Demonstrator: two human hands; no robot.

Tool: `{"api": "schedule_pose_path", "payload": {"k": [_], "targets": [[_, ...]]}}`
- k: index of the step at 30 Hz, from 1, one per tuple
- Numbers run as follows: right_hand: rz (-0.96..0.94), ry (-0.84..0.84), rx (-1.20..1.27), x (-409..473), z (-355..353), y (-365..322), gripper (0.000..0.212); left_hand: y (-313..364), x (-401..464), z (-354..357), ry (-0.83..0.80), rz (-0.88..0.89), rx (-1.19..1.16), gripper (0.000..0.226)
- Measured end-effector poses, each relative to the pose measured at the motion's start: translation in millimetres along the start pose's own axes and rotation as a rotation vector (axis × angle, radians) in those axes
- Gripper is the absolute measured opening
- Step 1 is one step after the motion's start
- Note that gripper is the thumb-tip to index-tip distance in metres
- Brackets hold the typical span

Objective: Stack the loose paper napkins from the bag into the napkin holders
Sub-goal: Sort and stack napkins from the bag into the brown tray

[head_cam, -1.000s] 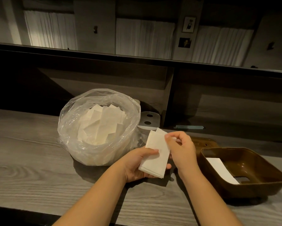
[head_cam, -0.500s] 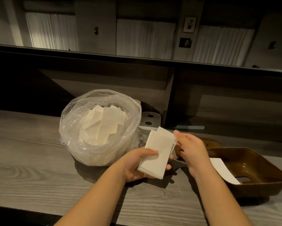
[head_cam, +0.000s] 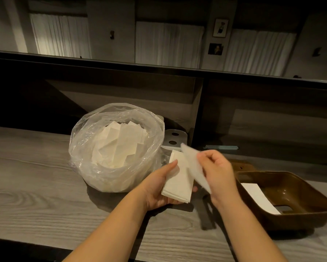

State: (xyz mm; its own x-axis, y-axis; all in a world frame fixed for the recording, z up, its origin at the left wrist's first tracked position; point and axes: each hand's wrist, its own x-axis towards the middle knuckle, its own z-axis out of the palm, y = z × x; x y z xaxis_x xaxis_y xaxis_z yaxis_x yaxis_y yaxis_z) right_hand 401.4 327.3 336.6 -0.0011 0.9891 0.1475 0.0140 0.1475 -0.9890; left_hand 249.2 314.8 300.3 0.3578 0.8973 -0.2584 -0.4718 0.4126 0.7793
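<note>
A clear plastic bag [head_cam: 87,159] full of loose white napkins [head_cam: 119,146] stands on the wooden counter. My left hand [head_cam: 157,188] grips a small stack of napkins [head_cam: 177,184] just right of the bag. My right hand [head_cam: 217,173] pinches a single napkin [head_cam: 193,163], lifted off the stack and blurred by motion. To the right sits a brown napkin holder [head_cam: 298,218] with one white napkin [head_cam: 259,197] lying inside it.
A second brown holder [head_cam: 243,165] shows partly behind my right hand. A grey metal piece with two holes [head_cam: 175,138] stands behind the bag. A dark divider wall [head_cam: 196,114] rises at the back of the counter [head_cam: 26,186].
My right hand has peeled one napkin off the stack and drawn it up and to the right. My left hand keeps the stack in the same place.
</note>
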Motion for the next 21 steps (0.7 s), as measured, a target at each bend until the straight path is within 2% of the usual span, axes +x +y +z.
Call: {"api": "schedule_pose_path", "payload": {"k": [2,5,7,11,14,17,18,21], "targets": [[-0.038,0.009,-0.155,-0.4,12.8,12.7,0.009,0.7,1.2,-0.1,-0.035,-0.01,-0.039,0.065],[-0.076,0.078,-0.239,1.7,21.4,24.4,0.012,1.3,-0.7,-1.6,-0.028,0.008,-0.019,0.061],[-0.054,0.112,-0.222,4.1,21.4,26.9,0.013,0.5,-3.2,-2.2,-0.033,0.038,0.05,0.062],[-0.025,0.12,-0.154,5.3,17.3,25.4,0.01,1.9,-9.9,1.4,-0.016,0.026,0.056,0.045],[-0.032,0.102,-0.148,4.4,14.5,24.0,0.008,2.4,-12.6,2.7,-0.063,0.011,0.095,0.046],[-0.06,0.049,-0.177,3.7,12.3,22.3,0.006,2.3,-11.8,-1.4,-0.084,0.0,0.175,0.051],[-0.067,0.007,-0.173,3.8,10.6,20.4,0.012,3.3,-12.3,-2.6,-0.091,0.003,0.215,0.052],[-0.042,-0.218,-0.257,4.5,-0.7,12.3,0.03,6.0,-14.3,-6.7,-0.143,0.013,0.299,0.053]]}}
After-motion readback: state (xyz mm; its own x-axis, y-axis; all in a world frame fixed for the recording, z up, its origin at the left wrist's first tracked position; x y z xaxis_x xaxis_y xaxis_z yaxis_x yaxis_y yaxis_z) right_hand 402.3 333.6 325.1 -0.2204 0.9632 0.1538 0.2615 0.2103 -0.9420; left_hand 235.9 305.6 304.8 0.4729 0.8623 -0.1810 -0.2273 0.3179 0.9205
